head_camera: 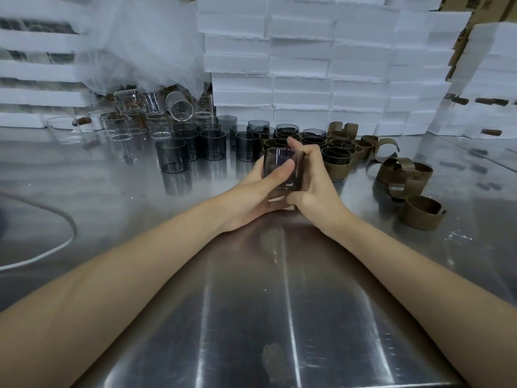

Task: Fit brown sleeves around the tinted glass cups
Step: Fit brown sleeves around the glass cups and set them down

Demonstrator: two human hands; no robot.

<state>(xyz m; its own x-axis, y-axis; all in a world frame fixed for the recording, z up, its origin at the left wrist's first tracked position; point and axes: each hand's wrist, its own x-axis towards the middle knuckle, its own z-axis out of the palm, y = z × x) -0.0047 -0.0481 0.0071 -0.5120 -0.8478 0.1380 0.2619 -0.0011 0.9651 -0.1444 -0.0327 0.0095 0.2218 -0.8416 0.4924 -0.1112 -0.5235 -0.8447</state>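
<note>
Tinted glass cup (pixel 279 161) sits gripped between left hand (pixel 251 196) and right hand (pixel 313 186) above the tabletop (pixel 251 303) middle, likely held steady for a brown sleeve (pixel 421 212) lying near the right edge.

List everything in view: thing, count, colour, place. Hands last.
smoky tinted glass cup: one, grey, held between both hands, centre
bare tinted glass cups: several, dark grey, standing left of the hands
sleeved tinted cups: several, grey with brown, right of the hands
loose brown sleeves: many, brown, piled at right
clear glass cups: many, colourless, back left, some tipped
white foam boxes: many, white, stacked behind
white cable: one, white, left edge
steel table: one, silver, under everything
left hand: one, grips the held cup, thumb across its front
right hand: one, grips the cup's right side
</note>
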